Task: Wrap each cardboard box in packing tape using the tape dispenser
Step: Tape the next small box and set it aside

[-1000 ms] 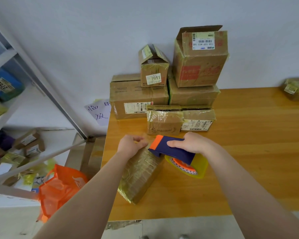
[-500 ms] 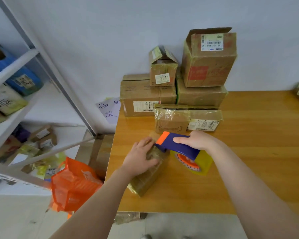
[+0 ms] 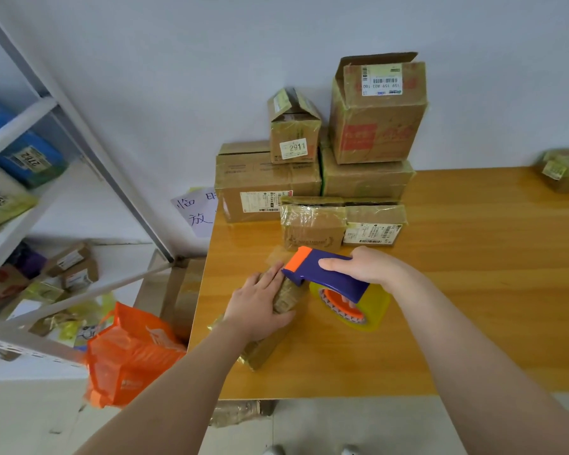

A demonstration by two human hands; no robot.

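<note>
Left hand is lying flat, fingers spread, pressing the taped box onto the tabletop; right hand is clamping the tape dispenser against the box's far end.

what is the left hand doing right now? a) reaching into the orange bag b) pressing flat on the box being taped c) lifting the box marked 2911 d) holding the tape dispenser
b: the left hand lies flat on the box at the table edge, while the right hand holds the tape dispenser.
</note>
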